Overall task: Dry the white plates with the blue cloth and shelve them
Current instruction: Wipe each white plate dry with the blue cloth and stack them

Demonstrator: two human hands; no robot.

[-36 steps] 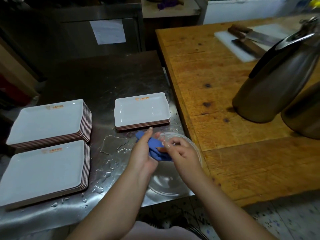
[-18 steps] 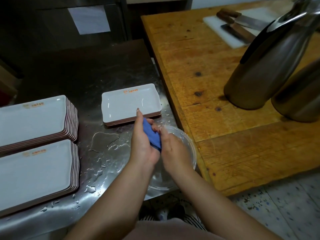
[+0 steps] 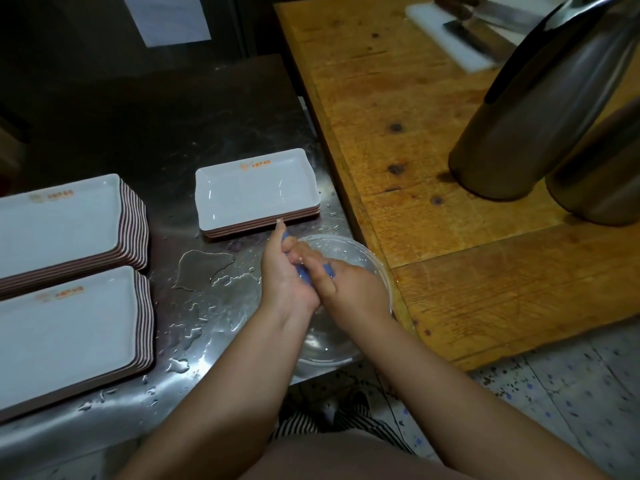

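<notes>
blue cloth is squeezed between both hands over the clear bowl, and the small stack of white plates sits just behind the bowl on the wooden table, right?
Not quite. The head view shows the small stack of white plates on the wet steel counter, not the wooden table. The rest holds: both hands squeeze the blue cloth over the clear bowl.

A wet steel surface [image 3: 194,140] sits in dim light, puddles near its front edge. Beside it on the right stands a worn wooden table [image 3: 398,91] with dark knots. A paper sheet [image 3: 166,19] hangs on the dark wall behind. The floor [image 3: 554,393] is pale speckled terrazzo.
</notes>
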